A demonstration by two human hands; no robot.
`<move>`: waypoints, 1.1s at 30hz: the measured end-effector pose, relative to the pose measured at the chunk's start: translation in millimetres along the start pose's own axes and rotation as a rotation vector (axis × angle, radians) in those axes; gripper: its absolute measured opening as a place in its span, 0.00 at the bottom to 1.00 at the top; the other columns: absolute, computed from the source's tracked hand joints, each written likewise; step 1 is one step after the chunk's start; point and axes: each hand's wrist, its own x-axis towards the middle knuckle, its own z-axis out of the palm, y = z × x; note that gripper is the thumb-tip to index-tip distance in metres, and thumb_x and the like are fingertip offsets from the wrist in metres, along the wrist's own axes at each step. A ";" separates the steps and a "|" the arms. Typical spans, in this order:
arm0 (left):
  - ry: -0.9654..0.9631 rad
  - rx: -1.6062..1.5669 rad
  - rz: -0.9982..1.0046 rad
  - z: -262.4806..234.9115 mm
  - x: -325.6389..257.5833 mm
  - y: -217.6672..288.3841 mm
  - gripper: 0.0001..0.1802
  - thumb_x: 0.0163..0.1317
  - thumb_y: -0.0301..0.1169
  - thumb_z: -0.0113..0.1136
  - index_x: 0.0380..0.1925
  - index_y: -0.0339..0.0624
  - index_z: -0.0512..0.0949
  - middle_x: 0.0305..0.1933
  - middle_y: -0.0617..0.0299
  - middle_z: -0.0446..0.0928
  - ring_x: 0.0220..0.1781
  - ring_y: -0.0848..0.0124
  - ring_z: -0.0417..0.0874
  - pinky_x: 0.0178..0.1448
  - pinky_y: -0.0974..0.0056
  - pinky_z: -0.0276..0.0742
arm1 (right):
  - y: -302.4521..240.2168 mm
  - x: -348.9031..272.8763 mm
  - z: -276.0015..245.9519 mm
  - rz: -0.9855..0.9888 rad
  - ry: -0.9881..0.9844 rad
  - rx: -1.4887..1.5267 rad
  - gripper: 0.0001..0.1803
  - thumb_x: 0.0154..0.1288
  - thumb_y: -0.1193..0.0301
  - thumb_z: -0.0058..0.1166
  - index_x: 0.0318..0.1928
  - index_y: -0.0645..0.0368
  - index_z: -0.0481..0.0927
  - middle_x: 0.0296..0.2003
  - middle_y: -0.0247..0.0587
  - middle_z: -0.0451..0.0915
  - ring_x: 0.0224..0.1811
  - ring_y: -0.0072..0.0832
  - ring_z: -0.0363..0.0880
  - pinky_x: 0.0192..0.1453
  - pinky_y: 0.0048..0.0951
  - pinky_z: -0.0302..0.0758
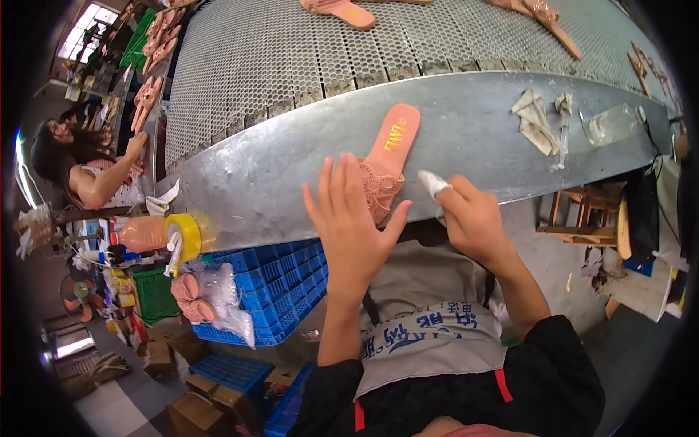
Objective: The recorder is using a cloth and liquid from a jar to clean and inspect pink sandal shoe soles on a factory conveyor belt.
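A pink slide sandal (393,138) with a perforated strap and gold lettering on its insole lies on the metal ledge, its heel end pointing away from me. My left hand (348,226) is over the sandal's left side, fingers stretched and thumb apart, partly covering the strap. Whether its fingers press on the sandal I cannot tell. To the right of the sandal, my right hand (470,215) has its fingers curled, with a small white cloth (433,183) wrapped over the index fingertip. A narrow gap separates that cloth from the sandal.
Beyond the ledge (277,167) runs a mesh conveyor (269,58) carrying more pink sandals (342,12). Crumpled rags (537,122) and a clear bottle (613,125) lie at right. A yellow tape roll (183,237) sits left, above a blue crate (280,291). Another person (95,171) works far left.
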 end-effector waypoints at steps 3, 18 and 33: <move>0.020 0.025 -0.062 5.3 -1.1 -1.5 0.54 0.55 0.53 0.74 0.73 0.34 0.61 0.71 0.44 0.68 0.78 0.47 0.63 0.79 0.35 0.50 | 7.8 21.0 -1.2 -0.007 0.051 -0.005 0.12 0.65 0.86 0.52 0.47 0.64 0.81 0.32 0.46 0.74 0.25 0.46 0.75 0.28 0.36 0.72; 0.341 -0.744 -0.327 11.6 -36.1 -54.6 0.27 0.73 0.38 0.53 0.64 0.30 0.71 0.62 0.44 0.77 0.64 0.49 0.76 0.72 0.53 0.67 | 38.3 8.2 12.3 0.264 0.184 0.222 0.15 0.76 0.77 0.50 0.58 0.67 0.81 0.34 0.42 0.77 0.36 0.25 0.73 0.42 0.26 0.72; 0.353 -0.093 -0.076 56.8 -107.8 -77.4 0.32 0.60 0.27 0.62 0.67 0.35 0.71 0.65 0.52 0.78 0.73 0.54 0.70 0.81 0.43 0.52 | 50.3 10.0 21.5 0.223 0.243 0.323 0.11 0.78 0.76 0.49 0.53 0.70 0.79 0.37 0.41 0.78 0.41 0.22 0.71 0.48 0.24 0.71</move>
